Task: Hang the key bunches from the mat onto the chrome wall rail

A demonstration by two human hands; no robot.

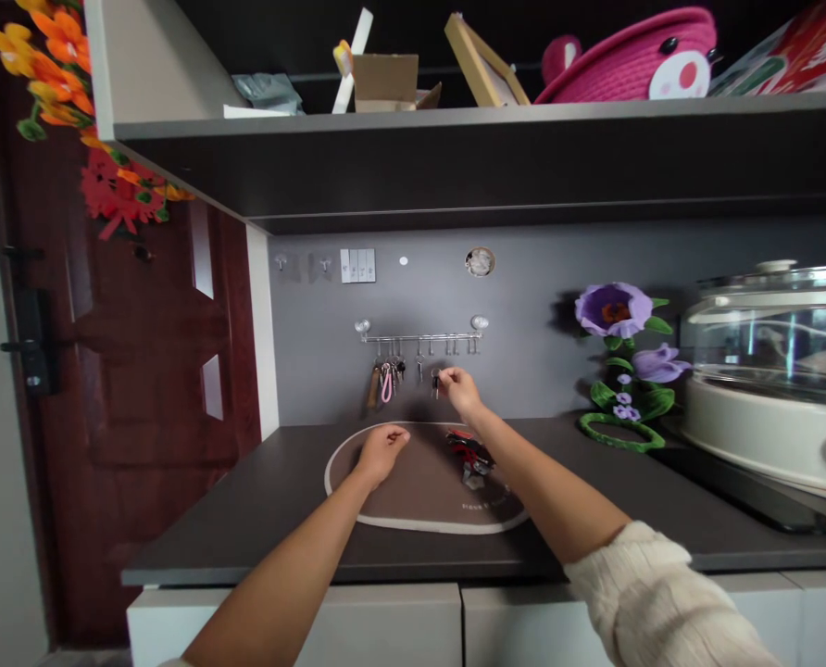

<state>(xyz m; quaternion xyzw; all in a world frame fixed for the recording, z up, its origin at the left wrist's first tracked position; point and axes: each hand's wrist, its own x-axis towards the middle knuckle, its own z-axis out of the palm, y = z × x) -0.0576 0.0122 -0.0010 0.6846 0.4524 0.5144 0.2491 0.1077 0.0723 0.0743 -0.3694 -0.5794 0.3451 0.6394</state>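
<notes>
My right hand [463,389] is raised to the wall, its fingers pinched on a small key [436,380] that hangs just under the metal hook rail [419,338]. My left hand [382,451] rests curled on the brown oval mat [413,505], and I cannot make out anything in it. A red-and-black key bunch [469,454] lies on the mat under my right forearm. Several keys and a pink loop [386,382] hang from the rail's left hooks.
A purple crochet flower [621,371] stands on the dark counter [246,519] to the right, beside a glass-lidded cooker [774,371]. A shelf [455,157] overhangs the counter. A dark red door [128,389] is at the left.
</notes>
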